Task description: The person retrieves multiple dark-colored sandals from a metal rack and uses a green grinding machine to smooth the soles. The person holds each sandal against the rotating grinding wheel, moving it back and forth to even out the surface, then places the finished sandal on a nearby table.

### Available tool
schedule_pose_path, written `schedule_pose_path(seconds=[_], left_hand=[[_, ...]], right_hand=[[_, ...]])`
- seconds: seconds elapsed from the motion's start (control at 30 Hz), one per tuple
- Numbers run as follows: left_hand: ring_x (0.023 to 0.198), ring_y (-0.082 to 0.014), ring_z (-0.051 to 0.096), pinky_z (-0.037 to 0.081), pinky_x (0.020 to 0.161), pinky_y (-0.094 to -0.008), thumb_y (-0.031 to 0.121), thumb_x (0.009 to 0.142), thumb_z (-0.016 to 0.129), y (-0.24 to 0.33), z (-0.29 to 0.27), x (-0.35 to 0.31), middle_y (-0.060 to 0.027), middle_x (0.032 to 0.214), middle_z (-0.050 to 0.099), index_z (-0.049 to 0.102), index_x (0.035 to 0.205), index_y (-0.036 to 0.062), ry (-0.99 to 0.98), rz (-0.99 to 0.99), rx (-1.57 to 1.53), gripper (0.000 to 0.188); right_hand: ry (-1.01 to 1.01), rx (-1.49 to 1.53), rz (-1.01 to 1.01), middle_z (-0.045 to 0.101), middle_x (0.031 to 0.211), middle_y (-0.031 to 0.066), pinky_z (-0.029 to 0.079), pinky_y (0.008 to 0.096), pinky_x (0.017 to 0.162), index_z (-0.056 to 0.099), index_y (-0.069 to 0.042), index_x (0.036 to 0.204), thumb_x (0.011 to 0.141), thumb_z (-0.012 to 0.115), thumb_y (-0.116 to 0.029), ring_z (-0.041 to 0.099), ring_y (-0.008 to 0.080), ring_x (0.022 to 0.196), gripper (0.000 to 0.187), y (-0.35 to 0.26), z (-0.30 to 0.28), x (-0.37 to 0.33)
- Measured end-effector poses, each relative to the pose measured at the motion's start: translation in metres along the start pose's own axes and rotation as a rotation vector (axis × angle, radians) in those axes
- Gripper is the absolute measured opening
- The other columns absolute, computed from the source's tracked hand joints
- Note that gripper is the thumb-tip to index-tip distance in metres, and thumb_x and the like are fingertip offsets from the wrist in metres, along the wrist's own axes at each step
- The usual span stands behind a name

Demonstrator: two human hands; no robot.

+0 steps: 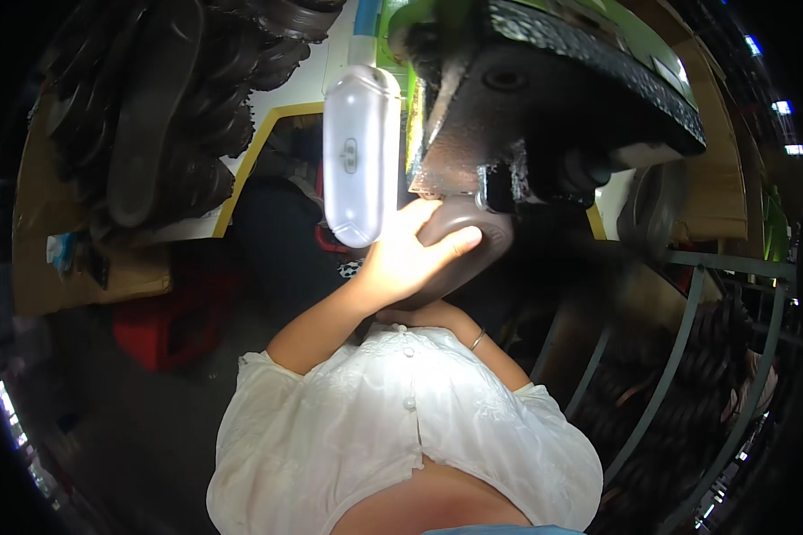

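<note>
A smooth brown shoe, rounded at its far end, is held at a slant beneath the machine's head. My left hand grips its left side, with the thumb stretched across the top and the other fingers reaching up by the metal plate. My right hand is at the shoe's near end, close to my body. Its fingers are curled around or under that end and are partly hidden. The machine covers the far part of the shoe, so I cannot make out the contact there.
A glowing white lamp hangs just left of my left hand. Dark shoes are heaped on the left side of the table. A red stool stands below left. Metal rails frame a rack of dark shoes on the right.
</note>
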State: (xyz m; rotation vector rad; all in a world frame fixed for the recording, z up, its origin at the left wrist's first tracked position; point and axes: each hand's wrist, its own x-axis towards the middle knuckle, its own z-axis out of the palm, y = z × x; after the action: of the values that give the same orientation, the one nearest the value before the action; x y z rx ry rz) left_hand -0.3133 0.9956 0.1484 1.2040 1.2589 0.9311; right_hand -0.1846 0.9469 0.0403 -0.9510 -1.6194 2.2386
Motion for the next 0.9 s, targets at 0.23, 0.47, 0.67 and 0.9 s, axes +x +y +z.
schedule_pose_path(seconds=[0.23,0.47,0.67,0.9], left_hand=[[0.083,-0.013,0.06,0.047,0.077,-0.028,0.019,0.082,0.067,-0.009,-0.015,-0.01,-0.0072,0.091,0.065,0.063,0.101,-0.0002,0.084,0.097,-0.188,0.028],[0.088,-0.0129,0.058,0.046,0.082,-0.0283,0.019,0.083,0.065,-0.041,-0.022,-0.016,-0.0061,0.098,0.063,0.056,0.112,-0.0011,0.059,0.09,-0.431,0.036],[0.07,-0.0061,0.049,0.041,0.062,-0.0227,0.003,0.079,0.066,-0.041,-0.014,-0.016,0.0033,0.079,0.052,0.055,0.091,0.0043,-0.006,0.124,-0.581,0.016],[0.073,-0.0072,0.053,0.043,0.064,-0.0227,0.005,0.081,0.064,-0.031,-0.024,-0.029,-0.0001,0.082,0.059,0.058,0.096,-0.0002,0.073,0.053,-0.586,0.017]], right_hand=[[0.141,-0.175,-0.084,0.062,0.108,0.0125,0.043,0.0331,0.09,0.061,-0.001,0.107,0.08,0.065,-0.024,0.056,0.0226,0.103,0.036,0.014,-0.006,-0.007],[0.287,-0.168,0.096,0.066,0.082,0.007,0.047,0.0276,0.069,0.064,0.006,0.087,0.067,0.075,-0.015,0.058,0.0129,0.075,0.031,0.012,-0.074,-0.088],[0.831,0.243,-0.482,0.064,0.093,0.0117,0.048,0.03,0.082,0.058,0.007,0.103,0.056,0.065,-0.004,0.062,0.0203,0.085,0.049,-0.028,-0.132,-0.155],[1.049,0.53,-0.774,0.055,0.111,0.016,0.041,0.038,0.094,0.047,0.003,0.117,0.072,0.053,-0.012,0.054,0.027,0.103,0.048,-0.06,-0.132,-0.121]])
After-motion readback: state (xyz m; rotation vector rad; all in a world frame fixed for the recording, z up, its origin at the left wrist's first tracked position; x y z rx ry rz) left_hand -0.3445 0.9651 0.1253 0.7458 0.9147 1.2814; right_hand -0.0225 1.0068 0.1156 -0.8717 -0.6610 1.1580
